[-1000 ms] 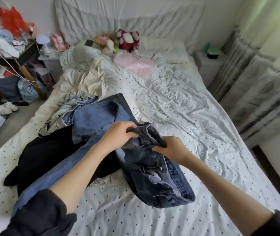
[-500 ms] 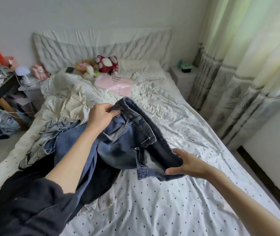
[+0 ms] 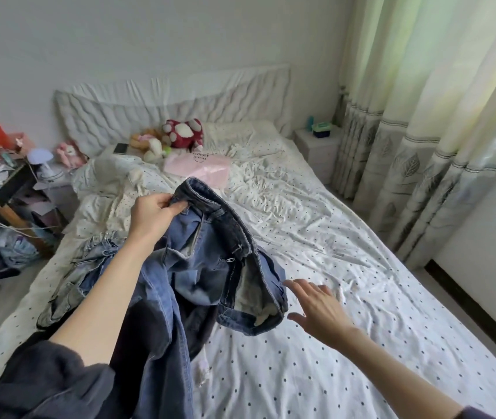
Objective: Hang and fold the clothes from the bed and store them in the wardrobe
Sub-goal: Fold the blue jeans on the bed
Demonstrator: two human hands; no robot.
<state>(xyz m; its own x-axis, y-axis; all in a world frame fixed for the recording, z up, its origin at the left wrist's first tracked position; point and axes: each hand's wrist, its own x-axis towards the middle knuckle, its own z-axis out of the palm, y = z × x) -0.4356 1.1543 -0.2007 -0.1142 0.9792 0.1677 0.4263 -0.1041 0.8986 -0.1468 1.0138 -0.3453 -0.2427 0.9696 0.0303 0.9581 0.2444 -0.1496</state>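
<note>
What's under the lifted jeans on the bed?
Under the jeans held by the left hand: a dark garment on the dotted sheet. Its full extent is covered.

The jeans (image 3: 210, 255) are thick matt denim with a metal zip (image 3: 230, 261) and button — darker and stiffer-looking at the waistband. The bed sheet (image 3: 346, 267) is thin, creased cotton-like cloth, the pink bag (image 3: 198, 167) is glossy plastic, and the curtain (image 3: 422, 116) is smooth cloth with a faint sheen.

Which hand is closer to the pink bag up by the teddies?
Left. The left hand grips the jeans waistband just below the pink bag; the right hand hangs open much farther down the bed.
</note>
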